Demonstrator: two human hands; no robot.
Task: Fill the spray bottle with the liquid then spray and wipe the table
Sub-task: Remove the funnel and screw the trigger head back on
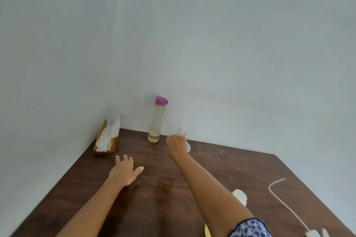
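A tall clear bottle [157, 121] with a purple cap stands at the table's far corner against the wall, with a little yellow liquid at its bottom. Just right of it my right hand [176, 145] is closed around a pale translucent object [188, 145]. This looks like the spray bottle's body, but the hand hides most of it. My left hand [124, 172] rests flat on the brown wooden table [231, 169] with fingers spread, holding nothing. A thin pale tube [285, 204] ending in a white piece [312, 234] lies at the near right.
An amber holder [113, 148] with white tissues [107, 136] sits at the far left against the wall. A white rounded object [240, 196] shows beside my right forearm, and a yellow edge [207, 232] shows under my elbow. Walls close off the table's far and left sides.
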